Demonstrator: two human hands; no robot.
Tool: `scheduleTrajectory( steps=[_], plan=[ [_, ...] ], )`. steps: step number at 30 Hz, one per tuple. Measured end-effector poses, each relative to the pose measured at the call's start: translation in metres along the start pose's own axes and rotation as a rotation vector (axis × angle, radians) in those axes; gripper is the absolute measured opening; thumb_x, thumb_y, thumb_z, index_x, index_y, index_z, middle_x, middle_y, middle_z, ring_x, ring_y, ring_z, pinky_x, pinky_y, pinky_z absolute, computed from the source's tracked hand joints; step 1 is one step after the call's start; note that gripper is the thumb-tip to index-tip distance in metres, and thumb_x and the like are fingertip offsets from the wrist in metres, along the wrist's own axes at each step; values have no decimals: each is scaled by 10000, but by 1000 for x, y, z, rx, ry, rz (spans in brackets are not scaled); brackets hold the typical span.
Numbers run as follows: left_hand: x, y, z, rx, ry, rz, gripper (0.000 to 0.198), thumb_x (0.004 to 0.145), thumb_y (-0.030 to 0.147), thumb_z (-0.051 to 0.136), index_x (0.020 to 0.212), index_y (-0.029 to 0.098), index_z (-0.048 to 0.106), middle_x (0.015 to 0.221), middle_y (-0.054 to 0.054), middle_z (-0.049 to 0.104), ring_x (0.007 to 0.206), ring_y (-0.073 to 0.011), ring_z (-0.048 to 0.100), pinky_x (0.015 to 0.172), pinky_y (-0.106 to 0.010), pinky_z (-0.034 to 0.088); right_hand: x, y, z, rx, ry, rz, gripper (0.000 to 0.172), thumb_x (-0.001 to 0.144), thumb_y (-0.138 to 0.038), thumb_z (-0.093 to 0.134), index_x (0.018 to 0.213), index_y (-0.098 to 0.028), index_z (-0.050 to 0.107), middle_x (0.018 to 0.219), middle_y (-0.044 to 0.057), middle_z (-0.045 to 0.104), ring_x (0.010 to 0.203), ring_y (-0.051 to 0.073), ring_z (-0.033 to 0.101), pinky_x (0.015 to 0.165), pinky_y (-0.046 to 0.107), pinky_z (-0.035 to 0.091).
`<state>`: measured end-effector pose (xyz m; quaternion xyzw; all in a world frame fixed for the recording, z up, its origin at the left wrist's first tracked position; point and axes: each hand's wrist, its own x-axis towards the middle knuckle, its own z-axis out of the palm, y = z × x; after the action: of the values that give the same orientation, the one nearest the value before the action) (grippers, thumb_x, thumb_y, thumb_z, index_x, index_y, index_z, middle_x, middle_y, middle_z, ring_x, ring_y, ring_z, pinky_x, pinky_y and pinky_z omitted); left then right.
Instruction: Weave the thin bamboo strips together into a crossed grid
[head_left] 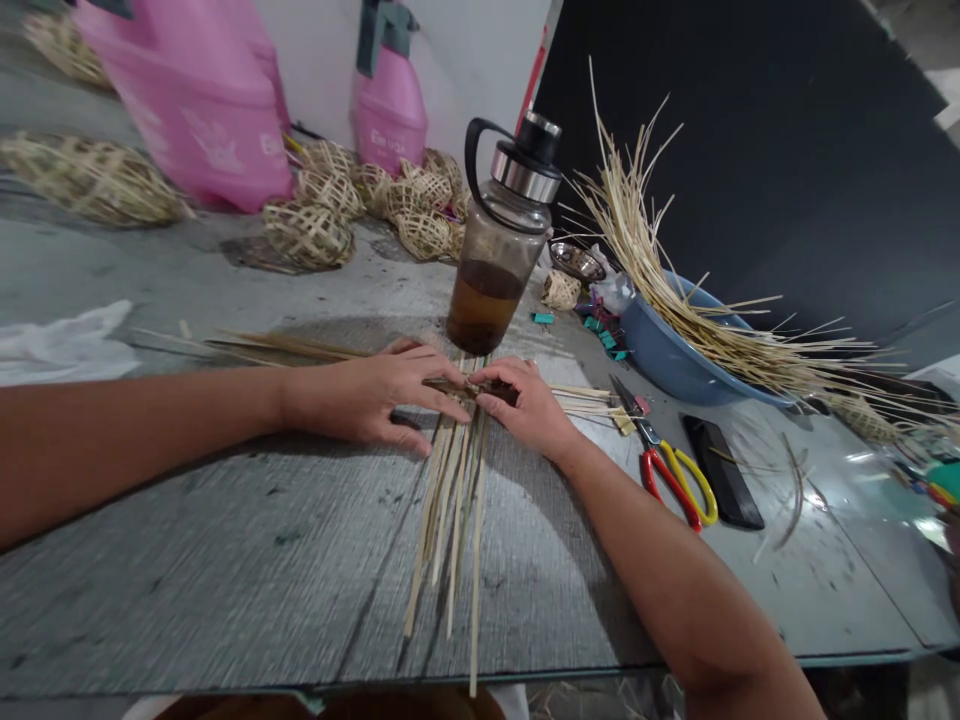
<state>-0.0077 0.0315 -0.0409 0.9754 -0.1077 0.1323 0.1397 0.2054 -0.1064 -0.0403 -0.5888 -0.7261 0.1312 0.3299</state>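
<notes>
Several pale bamboo strips (454,480) cross on the grey table, some reaching towards the front edge and others to the sides. At their crossing, my left hand (390,392) lies palm down with fingers stretched out and thumb spread; its fingertips touch the weave. Opposite it, my right hand (529,405) has its thumb and index finger pinched on the strips at the crossing. Both sets of fingertips nearly meet and partly hide the woven middle. Just behind the hands stands a clear bottle (491,270) of brown liquid.
Scissors (671,465) with red and yellow handles lie right of my right hand, beside a black phone (721,472). A blue basin (660,345) holds long loose strips. Woven balls (307,230) and pink spray bottles (202,110) stand at the back left. White plastic (60,340) lies left.
</notes>
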Motion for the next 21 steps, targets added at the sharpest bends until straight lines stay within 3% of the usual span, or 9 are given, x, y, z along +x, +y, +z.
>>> scheduleTrajectory(
  steps=[5,10,14,21],
  plan=[
    [0,2,2,30,67,-31,468,870,394,766,1305,283,632,1356,-96,529,1272,-273,410,1094,-414,259,-1,-2,-1,30,34,-43,143,896,-226,680,1035,-202,697,1070,50,700,1064,209,602,1002,391,371],
    [1,13,-3,-52,53,93,126,984,289,615,1078,255,692,1154,-63,647,1130,-205,539,1062,-383,290,-3,-6,1,-19,94,-114,86,912,-240,648,953,-200,712,1021,64,680,1038,210,597,971,381,417],
    [3,15,-4,-116,33,131,135,1011,291,571,1051,242,690,1067,-56,668,1050,-182,575,1024,-357,329,-3,-4,3,54,70,-140,105,934,-234,608,961,-202,705,987,61,669,987,188,607,897,335,476],
    [2,4,0,-133,-22,140,222,972,288,630,1167,356,711,1125,-54,654,1082,-204,557,1000,-357,350,-1,-2,2,8,-48,-143,73,904,-250,683,965,-222,710,984,47,688,1015,197,613,963,370,459]
  ],
)
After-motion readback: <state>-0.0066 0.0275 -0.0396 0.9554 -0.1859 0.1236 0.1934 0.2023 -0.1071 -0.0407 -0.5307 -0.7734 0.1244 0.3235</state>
